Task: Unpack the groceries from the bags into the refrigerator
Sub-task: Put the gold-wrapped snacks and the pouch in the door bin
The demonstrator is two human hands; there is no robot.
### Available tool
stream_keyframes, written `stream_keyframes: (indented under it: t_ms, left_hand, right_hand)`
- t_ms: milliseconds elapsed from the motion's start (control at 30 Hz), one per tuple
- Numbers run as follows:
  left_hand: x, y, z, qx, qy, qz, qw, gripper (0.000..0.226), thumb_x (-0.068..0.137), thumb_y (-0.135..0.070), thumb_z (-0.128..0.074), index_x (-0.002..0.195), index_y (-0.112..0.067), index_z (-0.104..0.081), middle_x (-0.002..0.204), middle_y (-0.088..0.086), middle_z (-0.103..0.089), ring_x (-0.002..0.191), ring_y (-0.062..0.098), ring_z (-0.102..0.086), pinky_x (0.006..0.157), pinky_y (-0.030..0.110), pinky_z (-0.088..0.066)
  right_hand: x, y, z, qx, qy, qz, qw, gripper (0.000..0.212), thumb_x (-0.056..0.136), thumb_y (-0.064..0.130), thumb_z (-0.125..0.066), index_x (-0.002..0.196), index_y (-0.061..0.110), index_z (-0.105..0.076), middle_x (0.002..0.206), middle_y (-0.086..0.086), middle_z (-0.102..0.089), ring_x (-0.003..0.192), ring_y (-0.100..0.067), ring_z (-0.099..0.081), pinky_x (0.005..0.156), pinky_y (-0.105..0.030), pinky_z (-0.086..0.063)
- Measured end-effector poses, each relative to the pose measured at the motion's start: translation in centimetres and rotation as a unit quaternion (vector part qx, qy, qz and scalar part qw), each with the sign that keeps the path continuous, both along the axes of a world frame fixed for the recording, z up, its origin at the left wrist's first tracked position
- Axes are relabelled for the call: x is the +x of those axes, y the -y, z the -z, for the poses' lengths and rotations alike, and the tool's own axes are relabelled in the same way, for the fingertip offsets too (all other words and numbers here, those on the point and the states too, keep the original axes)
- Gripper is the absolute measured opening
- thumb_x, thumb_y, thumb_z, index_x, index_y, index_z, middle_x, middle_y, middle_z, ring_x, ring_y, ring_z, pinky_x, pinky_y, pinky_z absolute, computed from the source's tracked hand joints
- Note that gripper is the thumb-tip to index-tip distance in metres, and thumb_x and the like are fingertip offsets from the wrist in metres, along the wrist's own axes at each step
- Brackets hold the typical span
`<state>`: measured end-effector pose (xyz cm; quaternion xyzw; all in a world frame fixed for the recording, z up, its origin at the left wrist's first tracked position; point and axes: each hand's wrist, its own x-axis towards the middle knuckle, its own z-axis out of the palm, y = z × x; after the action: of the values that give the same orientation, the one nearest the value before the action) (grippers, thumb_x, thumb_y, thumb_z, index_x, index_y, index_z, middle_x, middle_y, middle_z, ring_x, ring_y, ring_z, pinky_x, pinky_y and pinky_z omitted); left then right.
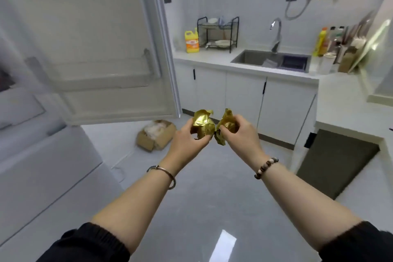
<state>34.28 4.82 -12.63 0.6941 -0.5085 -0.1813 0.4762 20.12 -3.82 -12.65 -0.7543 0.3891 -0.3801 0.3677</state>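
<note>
Left hand (191, 137) was curled round left foil lump (203, 126), right hand (241, 131) pinched right foil lump (227, 125). Both gold, crinkled, shiny, roundish; touching mid-air above glossy grey floor (204, 189), right of open white fridge door (95, 49). Arms stretched fwd, wrists apart. I saw yellow detergent jug (192, 41) on far surface (212, 57), orange label unreadable.

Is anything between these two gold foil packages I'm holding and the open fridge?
Nothing visible does. The left hand grips the left foil package, the right hand the right foil package, and the refrigerator door stands open to their left. The refrigerator interior at the frame's left edge is too blurred to judge.
</note>
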Motion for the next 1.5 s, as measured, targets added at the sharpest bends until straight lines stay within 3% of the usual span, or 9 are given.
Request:
stream_keyframes:
  t_ms: [67,267,433,700,833,967,1100,1300,1500]
  left_hand:
    - [3.7,-1.8,-0.9,-0.013,0.021,-0.044,0.999,0.025,0.078,-0.032,-0.072,0.097,-0.037,-0.057,0.088,-0.017,-0.066,0.088,-0.004,-0.061,0.077,0.015,-0.049]
    - [12.2,-5.2,-3.4,-0.07,0.071,-0.146,0.984,0.039,0.076,-0.037,-0.071,0.112,-0.028,-0.058,0.095,-0.013,-0.067,0.095,0.002,-0.061,0.081,0.037,-0.055]
    - [16.0,-6.0,-6.0,-0.135,0.082,-0.2,0.967,0.033,0.079,-0.028,-0.072,0.108,-0.03,-0.058,0.096,-0.015,-0.066,0.095,0.001,-0.06,0.083,0.035,-0.055]
    - [21.7,-4.3,-13.0,-0.268,0.149,-0.243,0.92,0.034,0.079,-0.018,-0.073,0.106,-0.029,-0.055,0.091,-0.023,-0.062,0.089,-0.006,-0.059,0.078,0.009,-0.048]
    - [24.9,-3.5,-15.5,-0.295,0.205,-0.248,0.9,0.033,0.081,-0.022,-0.072,0.108,-0.028,-0.054,0.095,-0.02,-0.062,0.091,0.0,-0.061,0.082,0.018,-0.051]
    - [28.4,-3.3,-16.6,-0.23,0.232,-0.259,0.909,0.034,0.082,-0.03,-0.07,0.113,-0.023,-0.057,0.097,-0.012,-0.065,0.092,0.005,-0.061,0.084,0.03,-0.053]
    - [31.7,-4.1,-17.2,-0.172,0.257,-0.274,0.911,0.026,0.079,-0.033,-0.07,0.101,-0.025,-0.058,0.083,-0.017,-0.061,0.08,0.0,-0.058,0.073,0.022,-0.051]
    - [38.1,-5.8,-19.5,0.047,0.252,-0.242,0.936,0.024,0.077,-0.042,-0.066,0.096,-0.031,-0.057,0.075,-0.013,-0.059,0.07,0.009,-0.055,0.061,0.025,-0.044]
    - [43.2,-5.3,-19.4,0.246,0.336,-0.151,0.897,0.036,0.079,-0.039,-0.063,0.101,-0.011,-0.067,0.093,0.008,-0.067,0.08,0.023,-0.06,0.069,0.028,-0.046]
  right_hand:
    - [4.6,-0.7,-0.6,-0.029,0.012,-0.035,0.999,0.01,0.085,0.027,-0.064,0.091,0.022,-0.058,0.076,0.009,-0.061,0.07,-0.005,-0.058,0.059,-0.019,-0.046]
    - [14.9,-2.3,-3.1,-0.138,0.055,-0.116,0.982,0.023,0.082,0.024,-0.07,0.101,0.018,-0.06,0.082,0.008,-0.062,0.073,-0.005,-0.058,0.064,-0.016,-0.046]
    - [20.1,-2.7,-5.5,-0.159,0.131,-0.164,0.965,0.026,0.085,0.025,-0.068,0.107,0.015,-0.059,0.093,0.005,-0.065,0.084,-0.007,-0.063,0.075,-0.028,-0.054]
    - [25.9,-1.2,-14.0,-0.25,0.284,-0.182,0.908,0.02,0.087,0.018,-0.065,0.105,0.011,-0.059,0.088,0.013,-0.059,0.078,-0.001,-0.058,0.072,-0.012,-0.045]
    - [29.1,-0.2,-17.7,-0.27,0.259,-0.207,0.904,0.023,0.088,0.018,-0.065,0.108,0.011,-0.058,0.092,0.006,-0.064,0.082,-0.004,-0.06,0.075,-0.018,-0.05]
    - [32.3,0.4,-18.6,-0.196,0.147,-0.22,0.944,0.025,0.088,0.027,-0.063,0.111,0.019,-0.057,0.092,0.01,-0.065,0.088,-0.009,-0.062,0.08,-0.03,-0.052]
    - [34.5,0.3,-18.2,-0.169,0.061,-0.214,0.96,0.024,0.088,0.031,-0.06,0.11,0.022,-0.056,0.091,0.009,-0.062,0.088,-0.013,-0.061,0.078,-0.031,-0.051]
    - [38.7,-0.8,-18.4,-0.154,-0.092,-0.21,0.961,0.021,0.087,0.036,-0.06,0.092,0.016,-0.054,0.08,0.0,-0.059,0.076,-0.019,-0.058,0.062,-0.032,-0.044]
    - [44.0,-2.8,-17.9,-0.158,-0.223,-0.155,0.949,0.027,0.087,0.035,-0.055,0.083,0.008,-0.056,0.073,-0.006,-0.056,0.071,-0.025,-0.055,0.051,-0.027,-0.035]
